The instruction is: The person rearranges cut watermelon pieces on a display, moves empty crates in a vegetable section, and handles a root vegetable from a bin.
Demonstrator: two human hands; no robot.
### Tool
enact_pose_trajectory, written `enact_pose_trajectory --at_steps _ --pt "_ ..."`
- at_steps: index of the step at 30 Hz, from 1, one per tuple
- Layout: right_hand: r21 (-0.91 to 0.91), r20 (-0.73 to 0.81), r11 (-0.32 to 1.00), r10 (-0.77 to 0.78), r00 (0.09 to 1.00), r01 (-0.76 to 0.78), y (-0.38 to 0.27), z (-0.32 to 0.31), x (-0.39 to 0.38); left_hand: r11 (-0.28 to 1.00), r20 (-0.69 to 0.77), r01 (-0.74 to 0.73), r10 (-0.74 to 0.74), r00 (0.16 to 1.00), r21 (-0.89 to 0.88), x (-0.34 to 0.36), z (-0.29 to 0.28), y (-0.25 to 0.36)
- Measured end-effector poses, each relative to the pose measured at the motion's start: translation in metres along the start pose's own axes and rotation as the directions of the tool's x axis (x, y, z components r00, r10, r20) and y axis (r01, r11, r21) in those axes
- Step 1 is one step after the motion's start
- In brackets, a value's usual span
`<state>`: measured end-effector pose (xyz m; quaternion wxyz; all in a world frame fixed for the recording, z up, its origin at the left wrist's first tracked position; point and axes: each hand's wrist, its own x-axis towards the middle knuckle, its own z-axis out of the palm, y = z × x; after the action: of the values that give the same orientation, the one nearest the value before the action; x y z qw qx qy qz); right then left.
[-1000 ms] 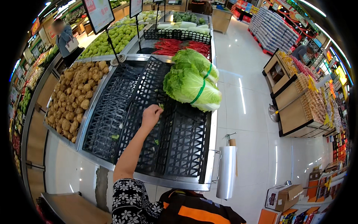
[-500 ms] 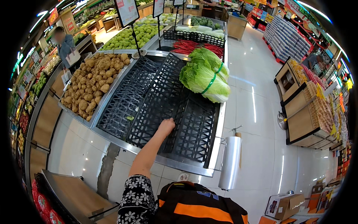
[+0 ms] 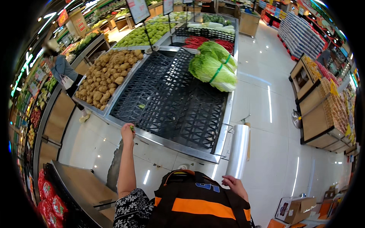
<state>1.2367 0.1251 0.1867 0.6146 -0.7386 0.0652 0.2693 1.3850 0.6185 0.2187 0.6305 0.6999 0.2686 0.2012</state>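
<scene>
My left hand [image 3: 127,131] is closed just off the front left edge of the metal display stand [image 3: 167,143]. A small green leaf scrap [image 3: 132,128] shows at its fingers. My right hand [image 3: 235,185] is low on the right, in front of my body, its fingers loosely bent and apart with nothing visible in them. Close beyond it stands a roll of clear plastic bags [image 3: 238,150]. Black plastic crates [image 3: 167,95] line the stand, and another leaf bit [image 3: 142,106] lies in them. Napa cabbages [image 3: 215,70] with green bands rest at the far right corner.
Potatoes [image 3: 108,78] are heaped to the left of the crates. Beyond lie red chillies [image 3: 205,43] and green round produce [image 3: 150,34]. A person [image 3: 64,70] with a bag stands at the far left. Snack bins [image 3: 325,102] are across the aisle. My dark apron [image 3: 201,205] has an orange stripe.
My left hand has left the middle of the crates and moved left and nearer, past the stand's edge. My right hand has come into view beside the bag roll. The view has shifted slightly.
</scene>
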Motion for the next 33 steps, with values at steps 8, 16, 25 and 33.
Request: enact_pose_trajectory --at_steps 8,16,25,33 --pt "-0.188 -0.041 0.982 -0.038 0.998 0.029 -0.049 0.046 0.041 0.637 0.157 -0.512 0.529 0.834 0.576 0.092 -0.031 -0.031" --pt "-0.309 -0.107 0.950 -0.078 0.991 0.042 -0.094 0.114 0.071 0.226 0.540 -0.650 0.399 0.741 0.725 0.161 0.017 -0.056" --pt "-0.316 -0.234 0.943 0.031 0.972 -0.106 -0.102 0.150 0.097 0.170 0.703 -0.843 0.482 0.523 0.511 0.204 0.034 -0.078" --pt "-0.280 -0.347 0.945 0.062 0.936 -0.166 -0.099 0.175 0.104 0.605 0.502 -0.746 0.570 0.650 0.279 0.223 0.056 -0.039"
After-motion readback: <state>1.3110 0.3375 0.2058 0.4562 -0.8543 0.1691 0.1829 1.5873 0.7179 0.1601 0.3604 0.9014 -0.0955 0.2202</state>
